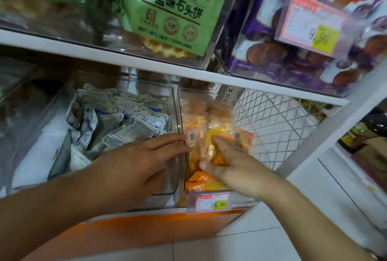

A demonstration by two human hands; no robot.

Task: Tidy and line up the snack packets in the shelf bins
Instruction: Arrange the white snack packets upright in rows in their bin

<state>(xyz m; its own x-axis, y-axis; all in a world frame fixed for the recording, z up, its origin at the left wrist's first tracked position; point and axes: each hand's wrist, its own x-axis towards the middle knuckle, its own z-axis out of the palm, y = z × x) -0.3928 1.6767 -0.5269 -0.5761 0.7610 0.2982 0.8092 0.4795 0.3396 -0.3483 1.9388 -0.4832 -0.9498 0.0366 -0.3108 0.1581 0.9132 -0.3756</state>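
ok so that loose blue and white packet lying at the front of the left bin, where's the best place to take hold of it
Take the blue and white packet by its flat sealed edge, coming from above and the front, where the bin is open. It lies loose and tilted on the pile, so a pinch grip on the thin edge looks easier than closing round its padded middle. The left hand is nearest, fingers straight over the bin.

We see orange snack packets (206, 122) packed in the narrow clear bin (181, 114), some upright at the back, others jumbled toward its front. Left of that bin, blue-and-white packets (125, 114) lie heaped in a wider clear bin (167, 185).
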